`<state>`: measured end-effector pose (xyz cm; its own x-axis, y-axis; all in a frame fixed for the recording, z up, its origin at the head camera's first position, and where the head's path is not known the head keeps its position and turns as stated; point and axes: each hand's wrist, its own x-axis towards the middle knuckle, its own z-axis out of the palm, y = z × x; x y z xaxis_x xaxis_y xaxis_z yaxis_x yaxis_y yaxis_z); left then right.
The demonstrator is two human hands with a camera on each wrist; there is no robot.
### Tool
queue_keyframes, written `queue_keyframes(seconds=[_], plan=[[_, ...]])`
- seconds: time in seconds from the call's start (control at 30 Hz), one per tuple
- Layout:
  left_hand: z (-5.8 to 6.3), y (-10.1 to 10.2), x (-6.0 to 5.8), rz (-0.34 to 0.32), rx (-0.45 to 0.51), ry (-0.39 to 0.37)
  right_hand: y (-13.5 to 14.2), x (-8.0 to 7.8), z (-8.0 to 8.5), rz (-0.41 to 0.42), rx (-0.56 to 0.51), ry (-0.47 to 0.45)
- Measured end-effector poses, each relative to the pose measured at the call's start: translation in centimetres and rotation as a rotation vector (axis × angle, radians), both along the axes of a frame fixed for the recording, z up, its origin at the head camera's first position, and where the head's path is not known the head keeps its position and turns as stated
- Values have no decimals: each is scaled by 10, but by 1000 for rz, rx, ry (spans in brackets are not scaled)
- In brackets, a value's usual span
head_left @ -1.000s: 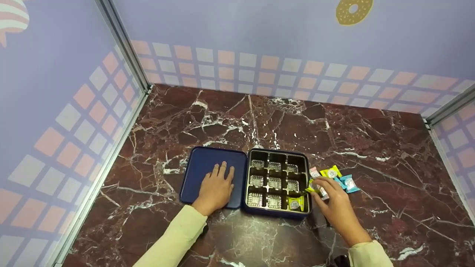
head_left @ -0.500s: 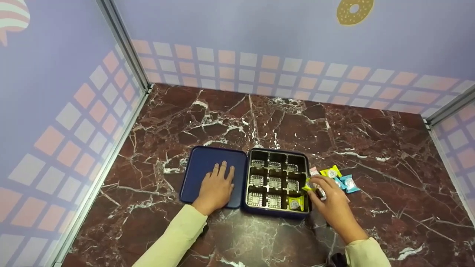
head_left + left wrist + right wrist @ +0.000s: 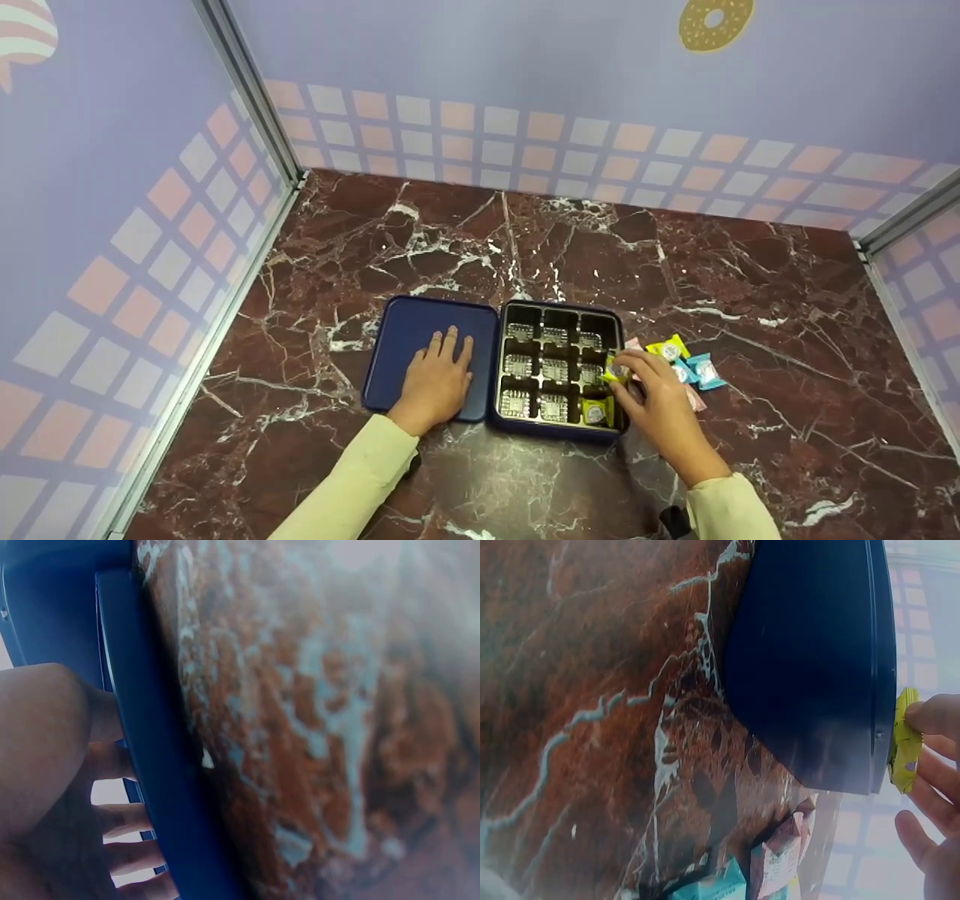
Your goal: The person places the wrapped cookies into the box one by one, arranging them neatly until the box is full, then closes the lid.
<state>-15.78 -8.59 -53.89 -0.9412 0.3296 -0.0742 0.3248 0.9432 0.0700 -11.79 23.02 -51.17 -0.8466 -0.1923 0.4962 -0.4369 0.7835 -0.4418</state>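
Note:
My left hand (image 3: 437, 382) rests flat, fingers spread, on the dark blue lid (image 3: 397, 337) lying left of the tin. The square blue tin (image 3: 559, 430) holds a tray of small compartments; a yellow-wrapped candy (image 3: 598, 412) sits in the near right one. Over the tin's right rim, my right hand (image 3: 660, 397) pinches another yellow-wrapped candy (image 3: 615, 369) between thumb and fingers. In the right wrist view that candy (image 3: 905, 742) shows close beside the tin's upper edge. The left wrist view shows the fingers behind the lid's edge (image 3: 150, 735).
Right of the tin lie loose candies: a yellow one (image 3: 670, 349), a blue one (image 3: 706, 371), a second blue one (image 3: 681, 370) and pink ones (image 3: 696, 399), partly behind the right hand. Pale purple walls (image 3: 480, 52) enclose the marbled tabletop (image 3: 450, 232) at the back and sides.
My right hand has moved left with the yellow candy, from beside the tin to over its right rim. A pink candy behind the hand has come into view. The left hand stays put.

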Motion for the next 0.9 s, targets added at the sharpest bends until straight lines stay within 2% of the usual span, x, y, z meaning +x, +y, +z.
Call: queue_keyframes(seconds=[0.23,0.47,0.9], plan=[[0,-1,0,0,9,4,-4,-4,-3,30,11,-2],[0,-1,0,-3,11,11,-8,-9,-3,60,24,33],[0,-2,1,-13,-8,29,-13,-13,-3,79,42,2]])
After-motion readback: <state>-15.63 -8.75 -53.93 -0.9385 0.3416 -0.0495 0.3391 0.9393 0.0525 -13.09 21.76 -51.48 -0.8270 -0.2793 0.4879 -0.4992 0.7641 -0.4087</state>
